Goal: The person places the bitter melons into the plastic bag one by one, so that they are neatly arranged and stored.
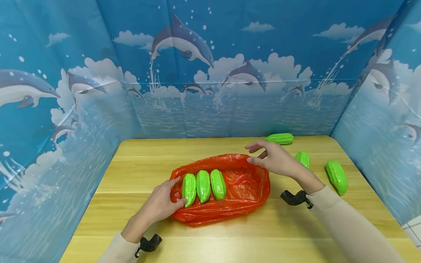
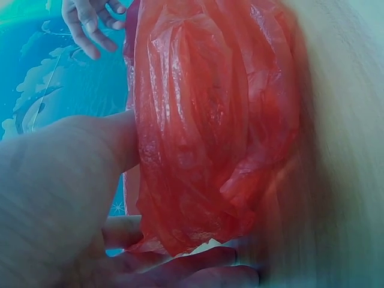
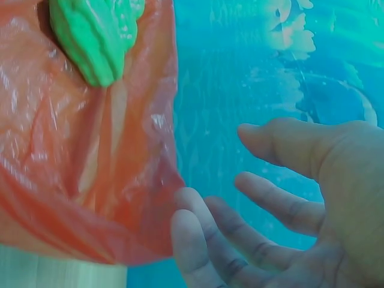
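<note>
Your left hand (image 1: 160, 200) gripped the red bag (image 1: 214, 213) at its left end, likely steadying it around three green gourd-like pieces (image 1: 203, 186) inside; your right hand (image 1: 277, 160) (loosely spread, empty) hovered by its right rim

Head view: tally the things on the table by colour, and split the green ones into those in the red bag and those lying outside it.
Red bag: 1
Bagged green pieces: 3
Loose green pieces on the table: 3
Total: 7 (1 red, 6 green)
</note>
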`<state>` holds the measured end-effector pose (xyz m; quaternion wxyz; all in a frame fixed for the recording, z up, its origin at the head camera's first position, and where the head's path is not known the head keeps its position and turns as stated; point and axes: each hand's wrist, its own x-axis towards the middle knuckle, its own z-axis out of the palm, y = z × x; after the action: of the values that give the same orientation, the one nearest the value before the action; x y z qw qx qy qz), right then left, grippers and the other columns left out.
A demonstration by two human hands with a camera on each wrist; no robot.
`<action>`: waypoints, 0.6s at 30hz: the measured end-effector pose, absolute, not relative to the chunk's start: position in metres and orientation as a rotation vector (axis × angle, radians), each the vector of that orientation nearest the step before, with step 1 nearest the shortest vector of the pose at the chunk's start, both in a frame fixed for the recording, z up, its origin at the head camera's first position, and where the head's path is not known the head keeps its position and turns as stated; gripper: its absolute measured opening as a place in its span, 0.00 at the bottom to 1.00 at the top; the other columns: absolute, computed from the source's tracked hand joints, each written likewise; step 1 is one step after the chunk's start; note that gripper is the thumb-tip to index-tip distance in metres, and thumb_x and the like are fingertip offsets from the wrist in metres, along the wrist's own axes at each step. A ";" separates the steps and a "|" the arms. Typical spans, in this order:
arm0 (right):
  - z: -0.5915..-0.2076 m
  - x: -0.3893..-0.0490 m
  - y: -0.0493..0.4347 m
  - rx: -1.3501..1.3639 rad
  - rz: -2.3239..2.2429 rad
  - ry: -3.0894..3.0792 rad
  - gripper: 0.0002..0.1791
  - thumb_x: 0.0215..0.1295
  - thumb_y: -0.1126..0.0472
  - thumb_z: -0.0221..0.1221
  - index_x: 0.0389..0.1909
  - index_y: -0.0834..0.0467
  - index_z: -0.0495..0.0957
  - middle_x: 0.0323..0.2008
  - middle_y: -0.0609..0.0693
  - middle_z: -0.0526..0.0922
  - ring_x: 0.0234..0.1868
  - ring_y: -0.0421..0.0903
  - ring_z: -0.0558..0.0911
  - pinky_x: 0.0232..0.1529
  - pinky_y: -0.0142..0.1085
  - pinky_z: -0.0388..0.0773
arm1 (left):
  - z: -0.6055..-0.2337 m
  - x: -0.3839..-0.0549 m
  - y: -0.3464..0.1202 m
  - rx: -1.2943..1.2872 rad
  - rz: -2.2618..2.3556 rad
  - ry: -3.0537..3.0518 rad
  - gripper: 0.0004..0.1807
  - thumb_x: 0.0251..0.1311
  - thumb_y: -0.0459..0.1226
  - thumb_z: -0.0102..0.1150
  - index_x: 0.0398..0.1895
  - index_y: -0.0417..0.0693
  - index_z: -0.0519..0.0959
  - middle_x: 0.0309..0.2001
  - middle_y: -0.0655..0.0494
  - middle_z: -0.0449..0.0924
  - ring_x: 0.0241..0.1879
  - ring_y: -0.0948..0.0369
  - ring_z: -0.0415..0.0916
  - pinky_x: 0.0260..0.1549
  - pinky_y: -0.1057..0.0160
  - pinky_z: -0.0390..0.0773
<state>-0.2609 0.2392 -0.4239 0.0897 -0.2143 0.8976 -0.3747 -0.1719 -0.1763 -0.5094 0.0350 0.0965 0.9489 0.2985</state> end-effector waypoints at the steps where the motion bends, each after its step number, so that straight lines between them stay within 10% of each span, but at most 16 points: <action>1: -0.424 -0.262 0.241 -0.629 -1.120 2.677 0.28 0.87 0.52 0.68 0.80 0.56 0.80 0.73 0.66 0.85 0.58 0.58 0.91 0.55 0.51 0.94 | -0.509 -0.172 -0.176 0.300 0.916 2.919 0.46 0.71 0.45 0.81 0.87 0.38 0.73 0.80 0.35 0.81 0.79 0.35 0.80 0.79 0.33 0.81; 18: -0.420 -0.265 0.272 -0.518 -1.098 2.807 0.27 0.90 0.52 0.64 0.80 0.59 0.80 0.73 0.68 0.86 0.59 0.63 0.91 0.51 0.47 0.94 | -0.505 -0.172 -0.177 0.283 0.925 2.905 0.48 0.71 0.47 0.81 0.88 0.37 0.72 0.81 0.34 0.80 0.80 0.34 0.79 0.79 0.33 0.81</action>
<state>-0.2649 0.2723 -0.4200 0.0418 -0.1693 0.9171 -0.3586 -0.1718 -0.1770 -0.5052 0.0398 0.0923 0.9480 0.3018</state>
